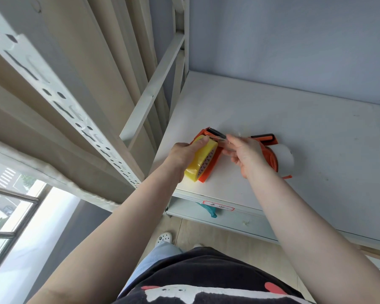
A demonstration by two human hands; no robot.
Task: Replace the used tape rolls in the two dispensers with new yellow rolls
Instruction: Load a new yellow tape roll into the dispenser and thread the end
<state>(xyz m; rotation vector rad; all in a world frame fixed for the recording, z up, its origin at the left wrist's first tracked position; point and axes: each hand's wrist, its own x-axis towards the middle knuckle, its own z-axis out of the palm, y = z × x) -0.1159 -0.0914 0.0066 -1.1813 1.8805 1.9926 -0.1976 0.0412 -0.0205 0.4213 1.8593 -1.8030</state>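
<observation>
View from a head camera looking down at a white shelf (305, 132), over two bare forearms. At far left, a window (11, 207) and beige curtain (92, 62) sit behind a perforated white shelf post (59, 99). Near the shelf's left front corner lies an orange tape dispenser (208, 170) with a yellow tape roll (201, 162) mounted on it. The left hand (184, 153) grips the roll from the left, fingers curled over its top and closed against it. Just right of it, the right hand (248, 154) pinches a strip of tape (225, 140) drawn across the dispenser's black roller end, thumb and forefinger pressed together on the strip and the other fingers loosely curled. Behind the right hand, partly hidden by it, a second orange dispenser (270, 150) lies on the shelf carrying a white roll (283, 159). Below the shelf edge is a red-bordered label (217, 208), and at the bottom a dark printed shirt (206, 281), pale jeans and white clog shoes (164, 238) on a wood floor
</observation>
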